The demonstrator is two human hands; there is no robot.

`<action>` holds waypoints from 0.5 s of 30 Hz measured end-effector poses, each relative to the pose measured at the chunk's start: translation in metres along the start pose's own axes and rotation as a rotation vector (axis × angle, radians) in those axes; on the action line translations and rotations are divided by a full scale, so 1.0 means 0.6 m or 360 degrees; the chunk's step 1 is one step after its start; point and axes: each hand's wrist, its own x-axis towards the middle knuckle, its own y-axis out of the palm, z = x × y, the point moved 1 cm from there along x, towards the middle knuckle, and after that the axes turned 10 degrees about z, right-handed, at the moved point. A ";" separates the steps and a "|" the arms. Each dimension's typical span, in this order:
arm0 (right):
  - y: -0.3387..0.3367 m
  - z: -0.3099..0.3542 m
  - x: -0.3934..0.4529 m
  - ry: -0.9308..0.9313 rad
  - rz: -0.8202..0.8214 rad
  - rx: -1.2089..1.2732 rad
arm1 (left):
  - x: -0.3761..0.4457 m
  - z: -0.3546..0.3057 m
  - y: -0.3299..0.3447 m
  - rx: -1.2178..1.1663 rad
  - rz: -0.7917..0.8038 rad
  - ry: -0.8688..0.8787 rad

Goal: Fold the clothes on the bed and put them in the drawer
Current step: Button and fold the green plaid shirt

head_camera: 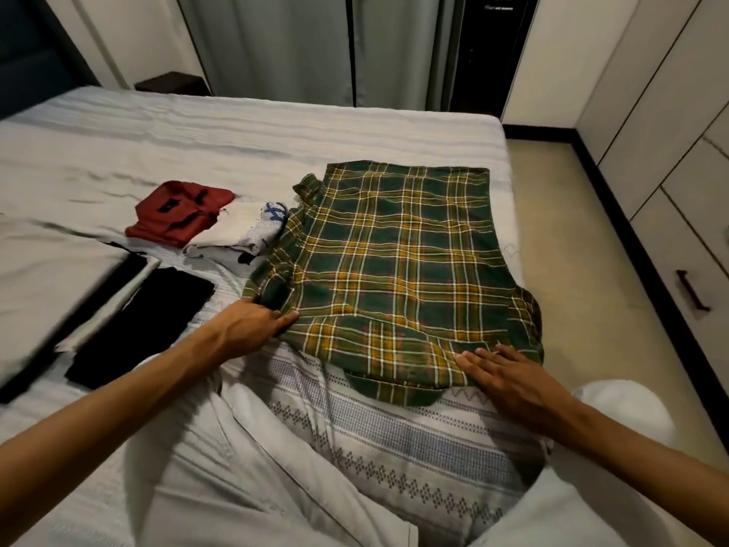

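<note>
Now mid-fold | your left hand (252, 325) pinches plaid shirt (398, 266) sleeve edge | right hand (509, 379) flat, fingers straight, pressing its hem | red shirt (179, 213), black piece (146, 325) beyond left fingers folded | drawer (678, 270) unfilled, shut

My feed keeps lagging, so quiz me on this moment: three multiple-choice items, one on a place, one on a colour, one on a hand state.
1. Where does the red folded garment lie relative to the plaid shirt?
A. on top of it
B. to its left on the bed
C. on the floor

2. What are the plaid shirt's main colours?
A. green and yellow
B. blue and white
C. pink and grey

3. What is the right hand doing?
A. lying flat on the shirt's near edge
B. holding a hanger
C. pulling a drawer

Answers: 1 B, it sits left, apart from the shirt. 2 A, green ground with yellow checks. 3 A, fingers straight on the cloth.
</note>
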 end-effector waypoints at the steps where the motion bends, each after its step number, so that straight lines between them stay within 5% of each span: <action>1: 0.002 0.002 0.002 0.0014 -0.0003 -0.0006 | -0.008 0.009 0.005 0.0050 0.0047 0.0014; 5: 0.011 0.022 0.014 0.0117 -0.0079 0.0014 | -0.027 0.017 0.022 0.0090 0.0161 -0.0025; 8: 0.005 0.049 0.024 0.0058 -0.0284 0.0064 | -0.028 -0.001 0.023 -0.0016 0.0003 -0.0077; 12: 0.002 0.083 0.051 -0.0168 -0.0331 0.0112 | -0.014 -0.071 -0.002 -0.0155 -0.0268 0.0427; 15: 0.008 0.100 0.063 -0.0171 -0.0192 0.0159 | 0.002 -0.127 -0.003 -0.0270 -0.0125 0.0521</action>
